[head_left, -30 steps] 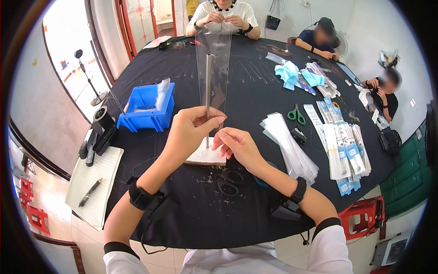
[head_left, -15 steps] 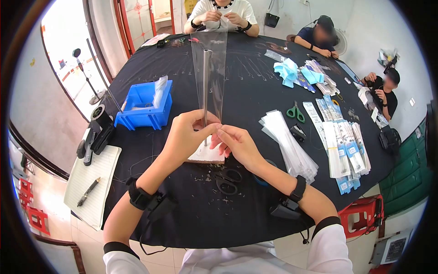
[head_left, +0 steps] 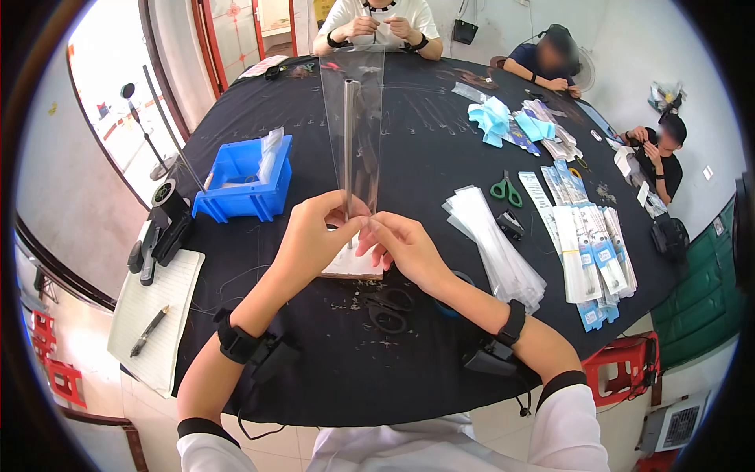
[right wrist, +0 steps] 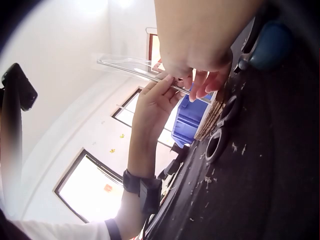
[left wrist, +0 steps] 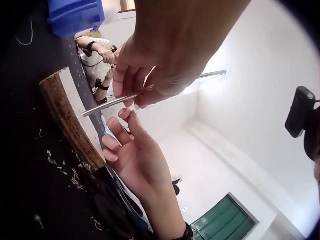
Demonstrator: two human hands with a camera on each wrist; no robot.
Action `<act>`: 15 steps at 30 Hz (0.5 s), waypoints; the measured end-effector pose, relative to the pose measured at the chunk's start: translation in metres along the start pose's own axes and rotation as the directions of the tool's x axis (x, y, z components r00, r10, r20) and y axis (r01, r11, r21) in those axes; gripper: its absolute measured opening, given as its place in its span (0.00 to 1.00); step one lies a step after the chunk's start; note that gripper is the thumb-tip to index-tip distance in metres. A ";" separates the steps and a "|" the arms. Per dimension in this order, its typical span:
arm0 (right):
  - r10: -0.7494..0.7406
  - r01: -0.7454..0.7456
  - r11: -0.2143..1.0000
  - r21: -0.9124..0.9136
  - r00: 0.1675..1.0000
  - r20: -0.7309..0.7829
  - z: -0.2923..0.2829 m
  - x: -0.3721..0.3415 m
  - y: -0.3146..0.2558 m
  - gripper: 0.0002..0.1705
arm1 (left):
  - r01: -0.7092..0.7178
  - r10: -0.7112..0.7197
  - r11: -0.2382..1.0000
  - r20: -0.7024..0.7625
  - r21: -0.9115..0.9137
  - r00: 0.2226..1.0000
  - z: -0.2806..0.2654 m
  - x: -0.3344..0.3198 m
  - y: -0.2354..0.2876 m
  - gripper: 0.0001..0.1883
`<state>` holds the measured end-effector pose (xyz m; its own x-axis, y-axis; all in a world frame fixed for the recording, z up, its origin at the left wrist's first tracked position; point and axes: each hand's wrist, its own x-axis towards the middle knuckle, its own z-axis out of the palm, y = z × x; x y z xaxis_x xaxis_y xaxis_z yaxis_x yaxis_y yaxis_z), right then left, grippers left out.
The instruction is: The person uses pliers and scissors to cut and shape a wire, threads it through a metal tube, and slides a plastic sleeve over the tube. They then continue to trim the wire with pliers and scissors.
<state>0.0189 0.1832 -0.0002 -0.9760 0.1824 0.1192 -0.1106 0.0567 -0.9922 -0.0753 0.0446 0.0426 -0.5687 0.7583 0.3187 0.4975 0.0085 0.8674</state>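
At far left, on the black-covered surface (head_left: 314, 366), a lined notebook (head_left: 177, 287) with a pen (head_left: 149, 331) lying slantwise across it. Just beyond, near the page's top edge, a stapler (head_left: 145, 253) beside a black spool (head_left: 167, 206). Farther along, a blue bin (head_left: 238, 208), with clear packaging (head_left: 270, 153) leaning at its right side.

Toward the middle, the left hand (head_left: 314, 236): curls round the lower part of an upright metal rod (head_left: 349, 134), thumb in front, fingers clamped on the rod. Below, under the rod's foot, a white-topped block (head_left: 355, 266) with rough brown sides. Right at the rod, a clear plastic sheet (head_left: 371, 118), upright and reaching above the rod's tip. Across the far edge, a seated person in white (head_left: 363, 26).

Just to the right of the rod, close against the left hand's fingertips, the right hand (head_left: 413, 248): pinches with thumb and forefinger together, other fingers bent, probably on a tiny item, too small to make out. Nearer the body, dark scissors (head_left: 378, 304) among pale scraps (head_left: 370, 344).

Farther right, a fanned stack of clear sleeves (head_left: 499, 256); beyond it, green-handled scissors (head_left: 506, 182) and a small black clip (head_left: 510, 226). Then blue-and-white packets (head_left: 604, 252), overlapping in a pile. Along the right edge, two dark-clad people (head_left: 670, 169) in caps.
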 end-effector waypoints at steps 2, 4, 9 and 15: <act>0.011 -0.011 1.000 0.012 1.000 0.002 0.000 0.000 -0.001 0.16 | 0.011 -0.011 1.000 -0.002 0.002 1.000 0.000 0.000 -0.001 0.03; 0.008 -0.008 1.000 0.020 1.000 0.006 0.000 -0.001 -0.001 0.16 | 0.012 -0.013 1.000 -0.004 -0.006 1.000 0.001 -0.001 -0.002 0.03; -0.023 0.021 0.998 0.052 0.999 0.027 -0.001 -0.002 0.000 0.15 | 0.009 -0.010 0.999 -0.023 -0.044 1.000 0.003 -0.003 -0.008 0.03; -0.035 0.034 0.997 0.064 0.999 0.012 0.000 -0.002 0.002 0.15 | -0.018 0.015 0.999 -0.043 -0.052 0.999 0.005 -0.004 -0.015 0.04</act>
<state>0.0208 0.1833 -0.0024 -0.9737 0.1687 0.1530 -0.1552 0.0001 -0.9879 -0.0775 0.0450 0.0264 -0.5886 0.7296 0.3481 0.4728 -0.0386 0.8803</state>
